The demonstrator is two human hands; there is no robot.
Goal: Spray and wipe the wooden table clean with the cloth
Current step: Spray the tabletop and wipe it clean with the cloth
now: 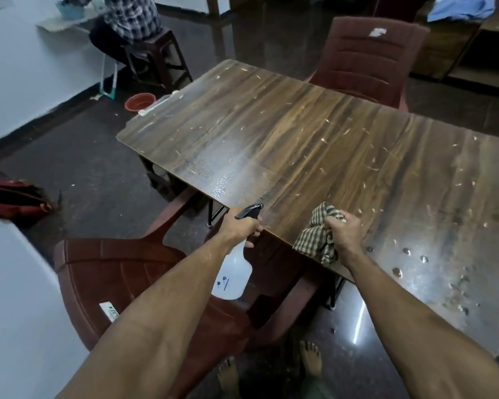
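Wooden table surface [314,139] fills the middle of the head view, strewn with pale scraps and flecks; a wet, beaded patch sits near its front left edge, and droplets show at the near right end. The left hand [241,226] has its grip curled round the neck of a white spray bottle [235,276], black nozzle aimed over the front edge at the wet patch. The right hand [343,230] holds its grip bunched on a checked cloth [317,237], resting on the surface at the front edge. Judgement: spraying is in hand. To do it well, mist evenly across the dry far and middle areas, then wipe in long strokes toward one edge, gathering scraps rather than scattering them.
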